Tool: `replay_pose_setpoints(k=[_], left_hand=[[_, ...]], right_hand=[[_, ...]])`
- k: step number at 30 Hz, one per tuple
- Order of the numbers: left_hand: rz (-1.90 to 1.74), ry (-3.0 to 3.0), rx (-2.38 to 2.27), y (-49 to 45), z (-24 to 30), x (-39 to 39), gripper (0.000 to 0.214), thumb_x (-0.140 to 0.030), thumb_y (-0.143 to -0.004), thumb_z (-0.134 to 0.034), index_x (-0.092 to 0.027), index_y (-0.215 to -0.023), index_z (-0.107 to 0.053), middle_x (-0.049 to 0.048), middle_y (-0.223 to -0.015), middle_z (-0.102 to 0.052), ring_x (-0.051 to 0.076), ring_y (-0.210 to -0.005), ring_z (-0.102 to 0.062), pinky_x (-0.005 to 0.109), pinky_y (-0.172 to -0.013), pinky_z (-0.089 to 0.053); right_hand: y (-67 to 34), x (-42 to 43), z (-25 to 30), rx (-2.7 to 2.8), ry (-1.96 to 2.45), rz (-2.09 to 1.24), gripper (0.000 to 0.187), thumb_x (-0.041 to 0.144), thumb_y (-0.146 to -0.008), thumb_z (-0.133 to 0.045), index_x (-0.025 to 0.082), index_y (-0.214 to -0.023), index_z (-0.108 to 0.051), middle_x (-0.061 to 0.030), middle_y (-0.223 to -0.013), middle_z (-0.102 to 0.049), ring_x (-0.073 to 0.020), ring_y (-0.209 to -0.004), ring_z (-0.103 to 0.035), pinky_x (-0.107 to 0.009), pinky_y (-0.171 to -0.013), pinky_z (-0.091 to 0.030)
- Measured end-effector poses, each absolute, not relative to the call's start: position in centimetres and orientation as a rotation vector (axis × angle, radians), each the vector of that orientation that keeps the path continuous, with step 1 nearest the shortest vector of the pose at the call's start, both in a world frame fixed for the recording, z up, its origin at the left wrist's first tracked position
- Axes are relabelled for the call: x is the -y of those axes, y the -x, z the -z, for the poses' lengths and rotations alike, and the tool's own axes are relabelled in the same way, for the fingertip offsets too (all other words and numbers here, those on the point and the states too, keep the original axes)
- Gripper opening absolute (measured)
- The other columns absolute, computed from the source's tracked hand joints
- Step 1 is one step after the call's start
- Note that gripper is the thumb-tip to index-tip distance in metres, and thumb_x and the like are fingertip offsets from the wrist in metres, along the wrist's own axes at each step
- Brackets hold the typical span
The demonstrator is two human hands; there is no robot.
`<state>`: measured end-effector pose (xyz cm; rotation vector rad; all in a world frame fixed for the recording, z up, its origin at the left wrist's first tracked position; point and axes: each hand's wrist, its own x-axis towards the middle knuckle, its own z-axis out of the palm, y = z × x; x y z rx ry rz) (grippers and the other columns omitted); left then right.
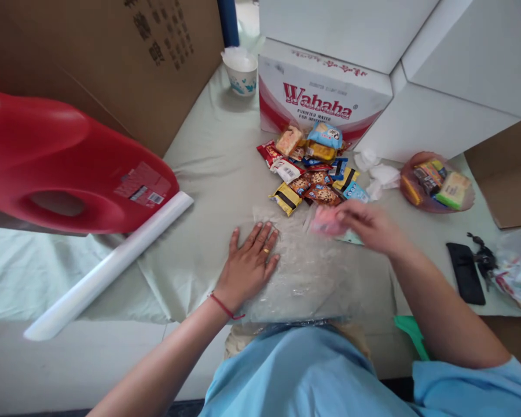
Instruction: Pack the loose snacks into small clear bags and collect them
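Observation:
My left hand (254, 260) lies flat with spread fingers on the left edge of a clear plastic sheet (299, 284) on the cloth-covered table. Between the fingers of my right hand (371, 226) is a small pink packet (327, 220), blurred by motion, just above the sheet's far right part. Beyond both hands sits a heap of wrapped snacks: cookie packets (323, 195), a yellow packet with a dark band (285, 199), a red and white packet (280, 162) and a light blue packet (325, 134) on top.
A Wahaba-style white and red carton (321, 98) stands behind the heap. To the right are crumpled tissues (384, 176), a pink bowl of snacks (436, 182), a black case (465, 272) and keys (484, 258). Leftward are a white roll (113, 263), a red jug (82, 156) and a paper cup (241, 72).

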<state>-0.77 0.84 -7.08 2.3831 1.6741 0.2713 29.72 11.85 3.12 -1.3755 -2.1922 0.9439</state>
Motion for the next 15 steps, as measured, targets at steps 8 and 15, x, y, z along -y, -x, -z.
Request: replay_pose_setpoints(k=[8, 15], left_hand=[[-0.264, -2.396, -1.665, 0.7, 6.7, -0.8, 0.057, -0.041, -0.112, -0.040, -0.026, -0.167, -0.046, 0.0110, -0.176, -0.039, 0.033, -0.165, -0.037, 0.068, -0.136, -0.011], [-0.265, -2.397, -1.671, 0.8, 6.9, -0.9, 0.058, -0.043, -0.113, -0.039, -0.026, -0.168, -0.044, 0.0110, -0.176, -0.040, 0.033, -0.164, -0.038, 0.069, -0.136, -0.011]], right_hand=[[-23.4, -5.5, 1.7, 2.770, 1.422, -0.507, 0.018, 0.022, -0.103, -0.062, 0.020, -0.096, -0.078, -0.0154, -0.110, -0.074, -0.0308, -0.109, -0.058, -0.045, -0.096, -0.050], [-23.9, -19.5, -2.8, 2.467, 1.475, 0.018, 0.035, 0.028, -0.107, -0.049, 0.020, -0.134, -0.071, -0.0178, -0.129, -0.067, -0.0397, -0.129, -0.051, -0.062, -0.112, -0.043]])
